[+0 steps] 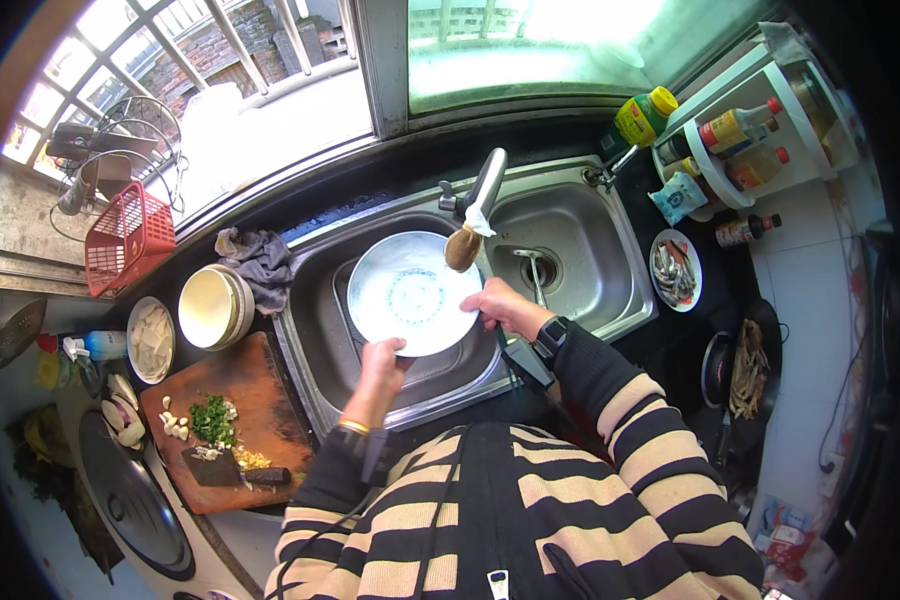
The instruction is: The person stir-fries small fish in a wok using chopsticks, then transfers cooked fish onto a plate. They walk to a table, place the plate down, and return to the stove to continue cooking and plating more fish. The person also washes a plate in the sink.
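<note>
A round white plate with a faint patterned ring (414, 319) is held over the left basin of a steel double sink (322, 375). My left hand (384, 367) grips its near rim, and my right hand (506, 306) grips its right rim. Above the plate's upper right edge hangs the faucet (487, 176), with a white cloth and a brown cover (462, 250) at its spout. Whether water is running cannot be told. In the right basin (592, 240), a metal rod (538, 281) lies by the drain.
Left of the sink are a cutting board (247, 375) with a cleaver (229, 469), chopped greens (211, 420) and garlic, stacked bowls (214, 307) and a grey rag (259, 262). At right stand a plate of fish (675, 271), a pan (765, 360) and a bottle rack (780, 82).
</note>
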{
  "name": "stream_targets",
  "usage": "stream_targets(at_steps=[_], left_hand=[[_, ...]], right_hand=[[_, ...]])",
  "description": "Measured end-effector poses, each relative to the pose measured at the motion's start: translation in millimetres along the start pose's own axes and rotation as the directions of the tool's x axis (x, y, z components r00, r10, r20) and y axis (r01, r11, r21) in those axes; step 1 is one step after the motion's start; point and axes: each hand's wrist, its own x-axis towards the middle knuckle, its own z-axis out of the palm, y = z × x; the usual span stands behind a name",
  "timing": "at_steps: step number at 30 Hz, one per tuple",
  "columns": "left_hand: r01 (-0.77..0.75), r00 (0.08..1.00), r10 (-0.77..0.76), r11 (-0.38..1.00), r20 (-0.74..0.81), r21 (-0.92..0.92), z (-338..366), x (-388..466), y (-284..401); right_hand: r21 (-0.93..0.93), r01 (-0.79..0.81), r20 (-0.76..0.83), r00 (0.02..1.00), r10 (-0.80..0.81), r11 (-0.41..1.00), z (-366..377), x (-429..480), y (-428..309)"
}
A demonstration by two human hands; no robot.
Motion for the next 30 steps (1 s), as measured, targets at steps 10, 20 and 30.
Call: stream_targets(at_steps=[10,20,30], left_hand=[[-0.179,0.974,0.140,0.957,-0.177,-0.229,20,3,-10],[0.126,0.965,-0.150,0.985,0.217,0.120,-31,-6,26],[-0.075,0.978,0.081,0.997,0.193,-0.037,-16,31,10]], right_hand=[[0.248,0.067,0.084,0.992,-0.091,0.966,16,-8,-15],[-0.270,0.550,-0.198,0.772,-0.604,0.791,-23,44,-47],[-0.518,0.588,-0.026,0.715,-0.698,0.622,-31,81,-112]])
